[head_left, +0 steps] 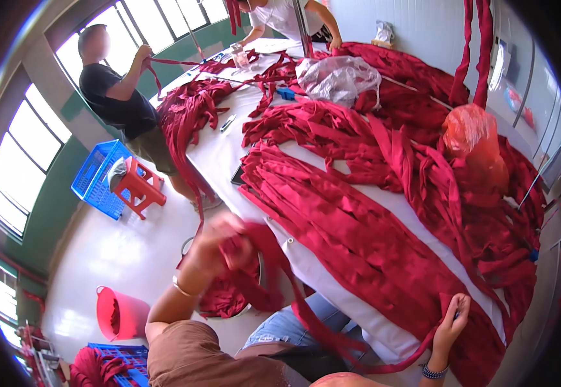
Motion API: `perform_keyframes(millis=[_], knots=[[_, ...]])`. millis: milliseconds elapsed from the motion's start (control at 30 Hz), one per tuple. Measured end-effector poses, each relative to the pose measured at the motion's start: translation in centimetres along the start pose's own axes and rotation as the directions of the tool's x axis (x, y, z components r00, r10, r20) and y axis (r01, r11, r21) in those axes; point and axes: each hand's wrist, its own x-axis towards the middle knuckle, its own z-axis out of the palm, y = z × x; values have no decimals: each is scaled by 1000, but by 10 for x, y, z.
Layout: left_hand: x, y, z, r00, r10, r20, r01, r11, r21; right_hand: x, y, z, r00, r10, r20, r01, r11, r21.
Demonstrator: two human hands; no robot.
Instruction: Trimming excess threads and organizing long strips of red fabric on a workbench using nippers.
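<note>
My left hand (219,240) is blurred and closed around a dark red fabric strip (280,271) near the table's near-left edge. The strip runs down across my lap and up to my right hand (451,322), which pinches its other end at the table's near edge. A broad pile of long red fabric strips (364,232) lies across the white table (209,155) just beyond both hands.
A person in a black shirt (116,97) stands at the table's left pulling a red strip. Another person (287,16) works at the far end. A clear bag (335,77) and an orange bag (471,132) lie on the cloth. Floor holds a red stool (140,187), blue crates (96,174), a pink bucket (120,315).
</note>
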Motion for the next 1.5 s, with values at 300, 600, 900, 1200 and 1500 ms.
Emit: perform_keyframes(millis=[300,600,900,1200,1500], knots=[[120,112,46,844,527,98,-507,725,466,0,-1,-4,999,15,52,-11,997,-77],[113,74,-5,913,400,-84,-268,741,615,-4,5,-3,995,19,97,-10,995,-101],[97,95,-22,774,632,-43,-317,446,837,-2,8,0,995,12,94,-4,997,-80],[79,91,-23,844,512,-158,-297,692,658,-2,6,0,995,-2,96,10,997,-81],[32,27,30,934,-231,-272,351,733,582,-1,4,0,995,-2,100,13,994,-113]])
